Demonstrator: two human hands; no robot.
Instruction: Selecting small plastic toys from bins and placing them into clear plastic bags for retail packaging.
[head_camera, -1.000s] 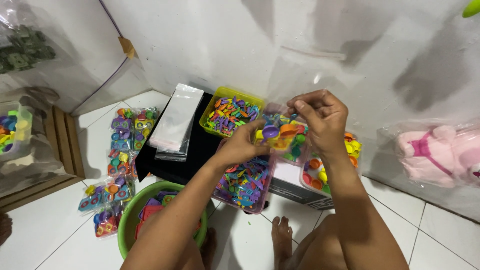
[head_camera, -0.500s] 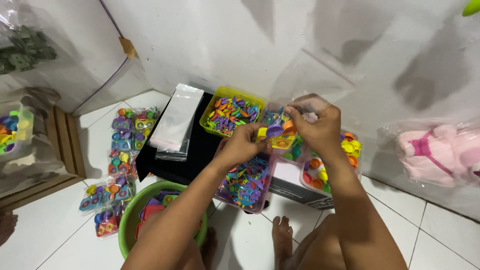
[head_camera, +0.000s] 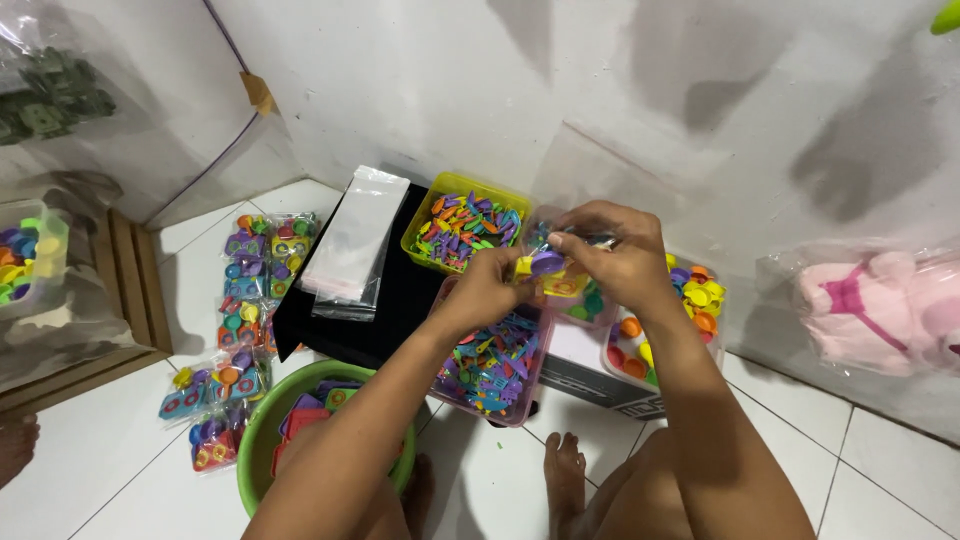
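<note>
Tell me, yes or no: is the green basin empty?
No, the green basin holds purple and red flat plastic pieces.

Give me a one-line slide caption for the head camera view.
Left hand and right hand hold a small clear plastic bag of colourful toy pieces above a pink plastic tub of mixed pieces.

Light: bright, even, from overhead
Shadows: soft grey patches on the white wall (head_camera: 700, 90)
Glare: sheen on the plastic bags (head_camera: 350, 240)
Edges: slightly stretched
</note>
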